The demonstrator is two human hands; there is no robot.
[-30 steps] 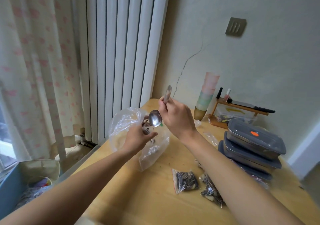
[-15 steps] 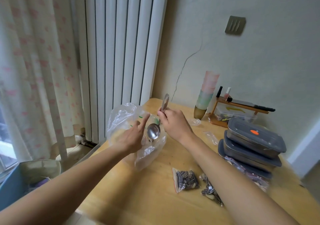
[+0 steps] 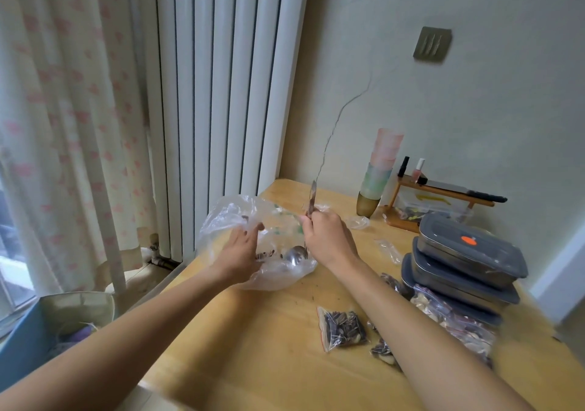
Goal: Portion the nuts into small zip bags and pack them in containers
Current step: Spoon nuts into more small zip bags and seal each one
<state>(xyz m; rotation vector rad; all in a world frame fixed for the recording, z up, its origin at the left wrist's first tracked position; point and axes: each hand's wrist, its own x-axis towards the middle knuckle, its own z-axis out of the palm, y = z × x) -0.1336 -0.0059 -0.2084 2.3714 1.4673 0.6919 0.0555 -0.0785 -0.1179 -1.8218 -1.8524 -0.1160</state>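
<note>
Head view, the only one. Right hand (image 3: 327,239) closed round the handle of a metal spoon (image 3: 297,254), handle up, bowl down inside the big clear plastic bag (image 3: 253,239) and near the few dark seeds (image 3: 264,255) at its bottom: placed, by the look of it, for scooping the next portion. Left hand (image 3: 240,249) laid against the near side of that bag, fingers fairly straight and a little spread, pinching nothing clearly; probably there for steadying the loose film and keeping the mouth open for the spoon. Bag resting on the worktop (image 3: 253,347), between and just beyond the two hands.

Counted: one spoon, one big bag. Near the right forearm, one filled small zip bag of seeds (image 3: 343,330) in plain sight, a second filled bag (image 3: 381,349) partly hidden under the arm, and a heap of more filled bags (image 3: 449,318) further right, too overlapped for a count. Beyond the right hand, two limp empty small bags (image 3: 357,220), presumably waiting to be filled. Right of the right hand, three lidded grey containers (image 3: 468,252) in one stack, kept close for packing; top lid marked with an orange dot. Behind them, a stack of tinted cups (image 3: 378,173), number unclear.
</note>
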